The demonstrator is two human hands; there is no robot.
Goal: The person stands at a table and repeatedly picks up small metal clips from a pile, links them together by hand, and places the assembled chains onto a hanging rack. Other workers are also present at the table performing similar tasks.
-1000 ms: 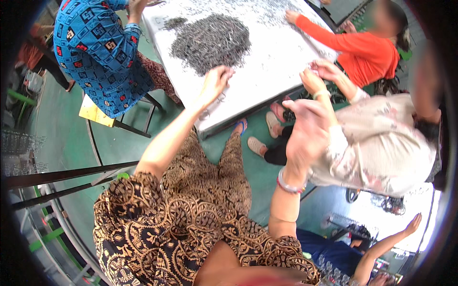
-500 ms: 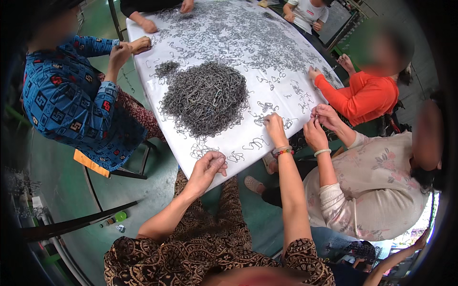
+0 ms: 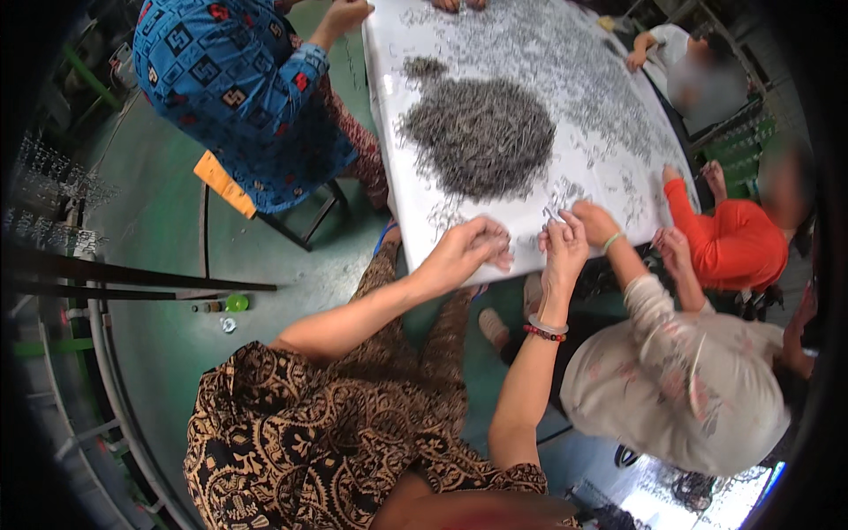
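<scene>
My right hand [image 3: 563,250] is raised just above the near edge of the white-covered table [image 3: 395,97], its fingers pinching a small grey wire hook [image 3: 553,214]. Beside it on the left, my left hand [image 3: 473,250] hovers over the same edge with its fingers curled inward. Motion blurs those fingertips, and whatever they hold cannot be made out. Beyond both hands rises a large heap of dark grey wire hooks [image 3: 481,137]. Loose hooks [image 3: 446,212] lie between the heap and my left hand.
A co-worker's hand [image 3: 596,223] reaches onto the table close to my right hand. Another person in a blue patterned shirt [image 3: 238,88] is at the left side, by a wooden-topped stool [image 3: 223,184]. Someone in orange [image 3: 738,243] sits at the right. Scattered hooks [image 3: 609,102] cover the far table.
My right hand has drawn back from the loose hooks toward my left hand and now lifts a hook. The view has swung, moving the table right and up. The neighbour's hand now reaches onto the table.
</scene>
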